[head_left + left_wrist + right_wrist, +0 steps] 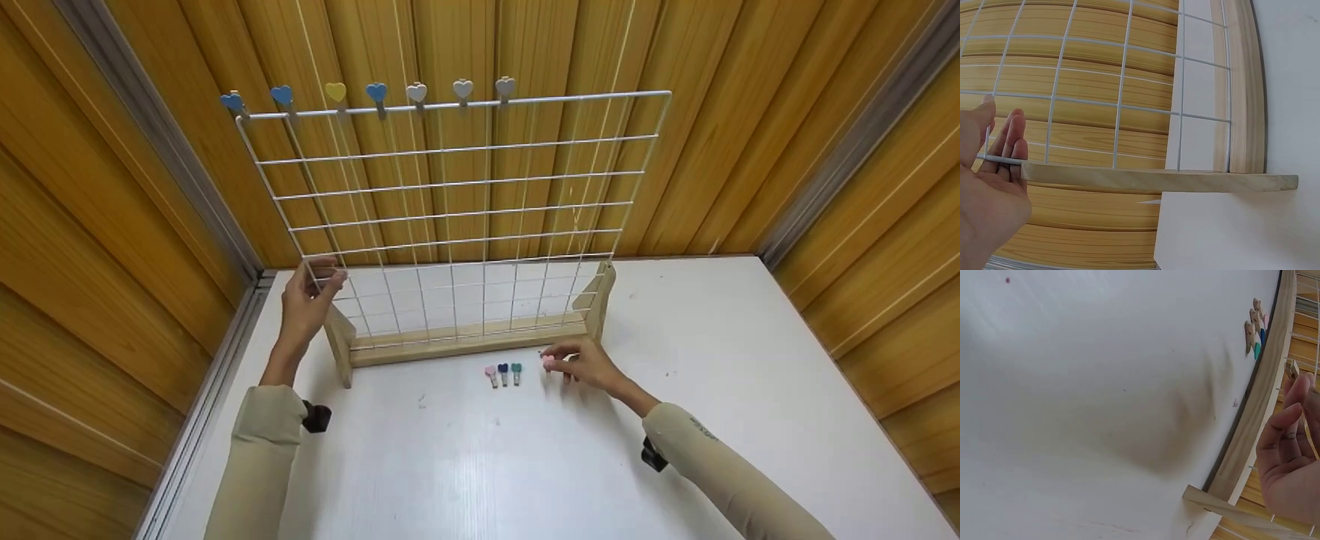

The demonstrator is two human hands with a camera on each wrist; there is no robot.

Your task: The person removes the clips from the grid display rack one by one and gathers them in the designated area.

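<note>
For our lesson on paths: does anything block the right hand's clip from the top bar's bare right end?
Nothing visible does. The right hand holds the clip in front of the grid, with open space up to the bar.

Work booth, enclosed type: ridged wood-grain wall panels on three sides, grey metal corner posts, white tabletop; wider premises not identifiable.

Head: you get a bright view, pale glare on the near tabletop | Right wrist: your right hand throws a soft-edged shadow; lens bows the wooden rail | Left wrist: duller, greyer
</note>
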